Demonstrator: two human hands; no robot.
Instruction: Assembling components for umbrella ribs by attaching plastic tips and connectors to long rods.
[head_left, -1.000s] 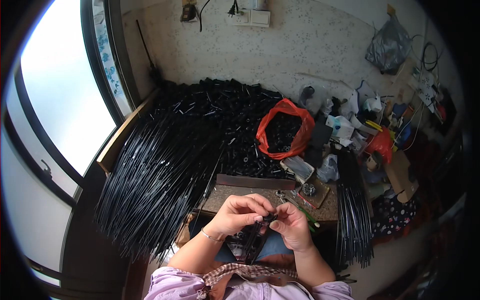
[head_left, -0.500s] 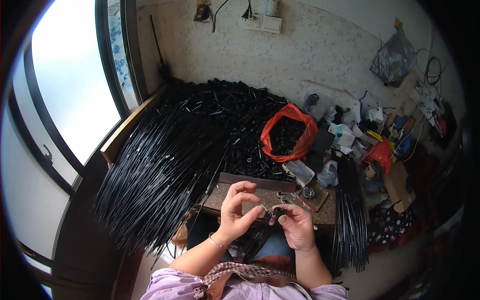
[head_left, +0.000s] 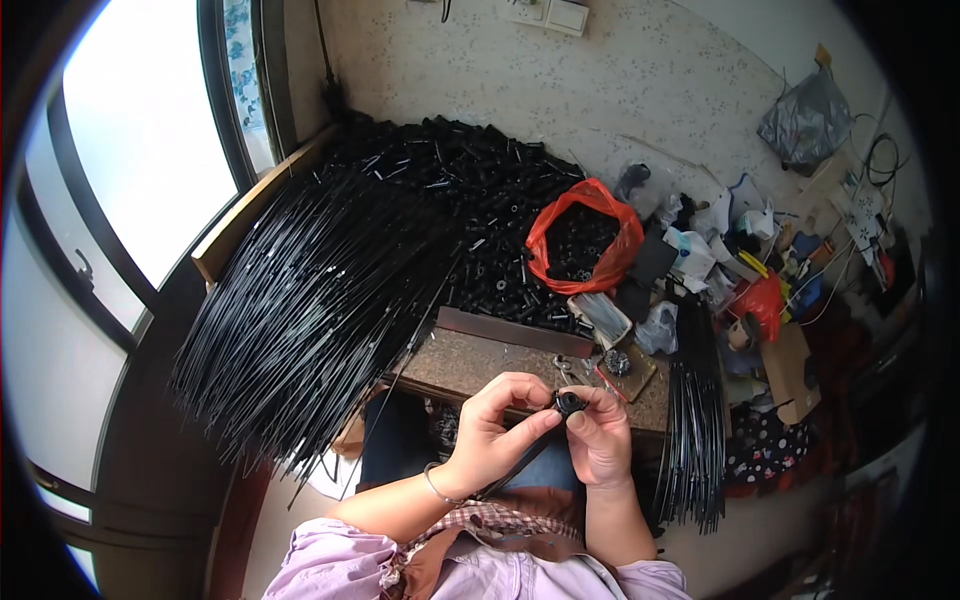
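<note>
In front of my body, both hands meet at a small black ring-shaped part [head_left: 569, 402] with a hole facing up. My right hand [head_left: 603, 440] pinches it between thumb and fingers. The thumb and forefinger of my left hand [head_left: 495, 425] close on its left side; anything thin between those fingertips is hidden. Below the hands, dark strands hang toward my lap, partly covered by my left hand. Just beyond lies the front strip of the worktable [head_left: 470, 372], edged at the back by a low dark bar [head_left: 515, 332].
Long black cables [head_left: 300, 300] spill over the table's left edge, with more [head_left: 692, 440] hanging at the right. Behind the bar are heaped black tubular parts [head_left: 470, 165] and an open red bag [head_left: 540, 240] of black pieces. Clutter and a cardboard box [head_left: 790, 370] crowd the right.
My left hand has moved right and closed in on the black part; a thin light pin seen earlier at its fingertips no longer shows. The whole view has shifted slightly.
</note>
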